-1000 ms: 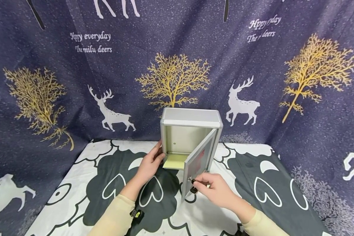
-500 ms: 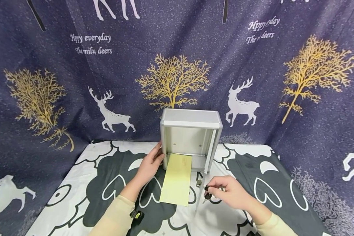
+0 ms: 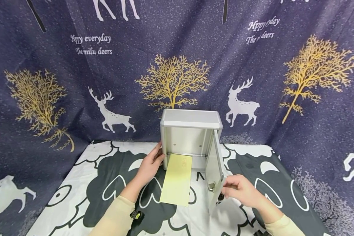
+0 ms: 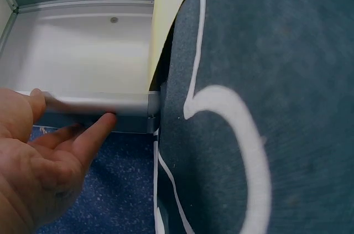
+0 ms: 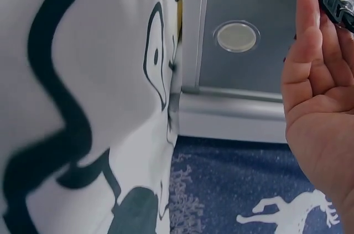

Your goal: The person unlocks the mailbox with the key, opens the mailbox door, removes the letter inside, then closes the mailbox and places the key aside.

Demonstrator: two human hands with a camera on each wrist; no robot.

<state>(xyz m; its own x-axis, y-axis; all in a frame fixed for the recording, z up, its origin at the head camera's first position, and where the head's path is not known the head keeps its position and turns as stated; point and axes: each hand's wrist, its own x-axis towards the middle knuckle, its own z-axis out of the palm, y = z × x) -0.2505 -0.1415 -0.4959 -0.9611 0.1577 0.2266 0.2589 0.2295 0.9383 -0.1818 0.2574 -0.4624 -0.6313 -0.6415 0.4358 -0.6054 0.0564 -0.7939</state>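
Observation:
A silver-grey metal mailbox [image 3: 191,119] stands upright with its door [image 3: 214,164] swung wide to the right. From the bottom of its opening, a pale yellow envelope [image 3: 176,183] sticks out over the cloth. My left hand [image 3: 148,164] grips the mailbox's left side, thumb at the front rim and fingers on the outer wall, as the left wrist view shows. At the door's free edge is my right hand [image 3: 240,190], its fingers pinching a black-headed key [image 5: 334,8] at the lock; a second key hangs there. The lock's latch [image 3: 211,187] shows on the door's inner face.
A white and dark-grey patterned cloth [image 3: 162,226] covers the table under the mailbox. Close behind hangs a dark blue curtain [image 3: 177,39] printed with deer and golden trees. A round pale window [image 5: 237,37] shows in the mailbox in the right wrist view.
The door has swung farther open to the right, with my right hand moving along with it. The yellow envelope has come into fuller view, now reaching forward onto the cloth. My left hand stays put.

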